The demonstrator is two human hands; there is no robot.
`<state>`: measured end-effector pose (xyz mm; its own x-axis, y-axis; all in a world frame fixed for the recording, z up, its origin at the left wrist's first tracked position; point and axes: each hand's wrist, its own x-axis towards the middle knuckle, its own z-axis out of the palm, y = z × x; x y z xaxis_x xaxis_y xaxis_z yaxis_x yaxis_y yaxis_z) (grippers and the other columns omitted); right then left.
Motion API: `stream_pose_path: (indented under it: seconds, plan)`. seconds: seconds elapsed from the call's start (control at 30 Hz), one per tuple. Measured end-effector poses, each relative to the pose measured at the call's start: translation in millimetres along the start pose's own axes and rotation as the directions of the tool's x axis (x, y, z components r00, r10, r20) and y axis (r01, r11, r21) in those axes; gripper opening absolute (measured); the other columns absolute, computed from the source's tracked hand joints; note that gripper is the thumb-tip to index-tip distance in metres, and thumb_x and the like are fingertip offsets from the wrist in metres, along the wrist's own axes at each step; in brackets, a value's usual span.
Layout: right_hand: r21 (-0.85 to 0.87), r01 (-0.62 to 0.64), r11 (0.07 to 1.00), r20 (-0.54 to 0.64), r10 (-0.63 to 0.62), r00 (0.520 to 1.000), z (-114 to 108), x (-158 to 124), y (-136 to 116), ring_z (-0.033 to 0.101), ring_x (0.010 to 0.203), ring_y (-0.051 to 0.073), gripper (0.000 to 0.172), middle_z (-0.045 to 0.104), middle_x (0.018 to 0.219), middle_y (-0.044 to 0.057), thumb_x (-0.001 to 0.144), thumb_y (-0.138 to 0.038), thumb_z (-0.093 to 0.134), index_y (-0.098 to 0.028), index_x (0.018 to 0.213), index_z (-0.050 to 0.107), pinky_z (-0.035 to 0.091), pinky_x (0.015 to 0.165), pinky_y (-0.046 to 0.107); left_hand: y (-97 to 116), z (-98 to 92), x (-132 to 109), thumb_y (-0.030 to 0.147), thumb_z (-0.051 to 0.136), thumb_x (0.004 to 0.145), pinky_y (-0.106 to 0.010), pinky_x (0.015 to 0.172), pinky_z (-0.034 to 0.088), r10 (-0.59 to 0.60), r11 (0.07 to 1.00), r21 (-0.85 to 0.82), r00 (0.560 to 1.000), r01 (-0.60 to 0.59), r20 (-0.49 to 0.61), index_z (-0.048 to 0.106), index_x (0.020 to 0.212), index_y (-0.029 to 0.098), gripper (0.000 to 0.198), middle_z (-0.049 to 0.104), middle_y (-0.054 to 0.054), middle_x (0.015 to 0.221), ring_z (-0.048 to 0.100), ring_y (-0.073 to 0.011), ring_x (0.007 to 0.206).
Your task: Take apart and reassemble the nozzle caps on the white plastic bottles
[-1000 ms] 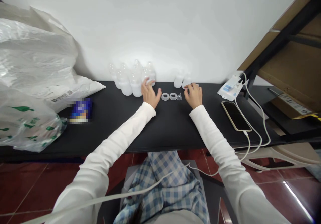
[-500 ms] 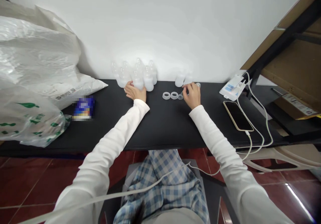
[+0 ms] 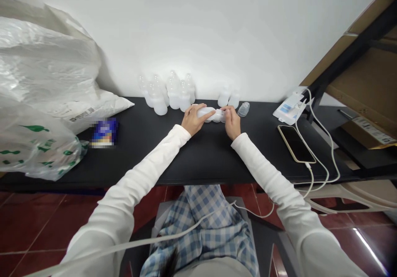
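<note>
A white plastic bottle [image 3: 204, 112] lies sideways in my left hand [image 3: 194, 119], whose fingers wrap round its body. At the bottle's right end, my right hand [image 3: 232, 121] is closed, its fingertips pinching the clear cap [image 3: 223, 115], mostly hidden by the fingers. Both hands are just above the black table. A loose clear domed cap [image 3: 243, 109] rests right of my right hand. To the left, several white bottles with clear domed caps [image 3: 159, 103] stand by the wall. Two white bottles [image 3: 223, 99] without domes stand behind my right hand. The rings on the table are largely covered.
At the left are a large white plastic bag [image 3: 46, 61], a clear bag with green print [image 3: 40, 144] and a blue packet [image 3: 104, 132]. Rightward lie a phone [image 3: 296, 143] on a cable and a white power strip [image 3: 288, 108]. A cardboard box [image 3: 366, 132] sits farther right.
My left hand has taken a capped bottle from the front of the group, moved it right and tipped it sideways. My right hand has moved slightly left to the bottle's capped end.
</note>
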<state>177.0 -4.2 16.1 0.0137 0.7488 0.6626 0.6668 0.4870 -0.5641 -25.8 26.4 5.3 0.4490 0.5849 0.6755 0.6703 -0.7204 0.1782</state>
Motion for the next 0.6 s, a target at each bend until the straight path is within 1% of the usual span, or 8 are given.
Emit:
stream_pose_path:
  seconds: [0.1, 0.17, 0.27, 0.4, 0.5, 0.6]
  plan:
    - [0.047, -0.135, 0.990, -0.072, 0.138, 0.988, 1.8, 0.5, -1.9, 0.059, 0.073, 0.017, 0.047, 0.065, 0.080, 0.002, 0.100, -0.062, 0.031, -0.023, 0.090, 0.055, 0.049, 0.070, 0.030, -0.9, -4.0, 0.9, 0.020, 0.043, 0.100, -0.045, 0.114, 0.041, 0.089, 0.996, 0.007, 0.996, -0.089, 0.011, 0.062, 0.137, 0.037, 0.046, 0.065, -0.007, 0.138, 0.056, -0.0238, 0.136]
    - [0.056, -0.160, 0.986, -0.106, 0.165, 0.981, 1.4, 1.4, -3.1, 0.058, 0.070, 0.017, 0.048, 0.062, 0.074, 0.001, 0.100, -0.063, 0.030, -0.024, 0.084, 0.052, 0.048, 0.068, 0.031, -3.1, -7.2, 2.2, 0.025, 0.042, 0.102, -0.043, 0.112, 0.043, 0.143, 0.990, 0.012, 0.989, -0.143, 0.032, 0.061, 0.139, 0.035, 0.043, 0.067, -0.006, 0.137, 0.057, -0.0232, 0.136]
    - [0.013, -0.150, 0.989, -0.134, 0.150, 0.980, -2.2, 2.7, -5.5, 0.057, 0.068, 0.018, 0.051, 0.057, 0.068, 0.002, 0.101, -0.062, 0.027, -0.024, 0.077, 0.051, 0.048, 0.067, 0.032, -5.9, -10.7, 4.1, 0.039, 0.041, 0.103, -0.043, 0.109, 0.045, 0.192, 0.981, 0.021, 0.979, -0.193, 0.063, 0.062, 0.138, 0.031, 0.041, 0.068, -0.008, 0.137, 0.060, -0.0247, 0.133]
    - [-0.063, -0.133, 0.989, -0.132, 0.124, 0.983, -7.8, 3.9, -8.4, 0.056, 0.065, 0.020, 0.059, 0.057, 0.066, 0.004, 0.103, -0.059, 0.016, -0.023, 0.074, 0.053, 0.047, 0.066, 0.034, -8.2, -10.9, 5.7, 0.056, 0.044, 0.100, -0.044, 0.104, 0.047, 0.221, 0.975, 0.014, 0.973, -0.222, 0.071, 0.061, 0.138, 0.022, 0.054, 0.069, -0.014, 0.134, 0.065, -0.0283, 0.123]
    - [-0.110, -0.111, 0.988, -0.094, 0.101, 0.990, -10.3, 4.4, -7.7, 0.058, 0.063, 0.019, 0.065, 0.060, 0.067, 0.006, 0.102, -0.061, 0.011, -0.022, 0.076, 0.056, 0.046, 0.064, 0.033, -10.7, -9.9, 6.4, 0.060, 0.046, 0.097, -0.045, 0.100, 0.048, 0.247, 0.969, 0.006, 0.967, -0.248, 0.064, 0.059, 0.141, 0.018, 0.061, 0.069, -0.017, 0.132, 0.066, -0.0298, 0.116]
    - [-0.167, -0.075, 0.983, -0.048, 0.068, 0.997, -12.3, 5.0, -5.6, 0.059, 0.061, 0.020, 0.067, 0.062, 0.066, 0.006, 0.101, -0.063, 0.012, -0.021, 0.080, 0.060, 0.046, 0.064, 0.033, -13.4, -11.0, 7.3, 0.060, 0.046, 0.097, -0.047, 0.099, 0.048, 0.269, 0.963, 0.005, 0.960, -0.270, 0.070, 0.055, 0.145, 0.018, 0.064, 0.068, -0.017, 0.132, 0.064, -0.0306, 0.114]
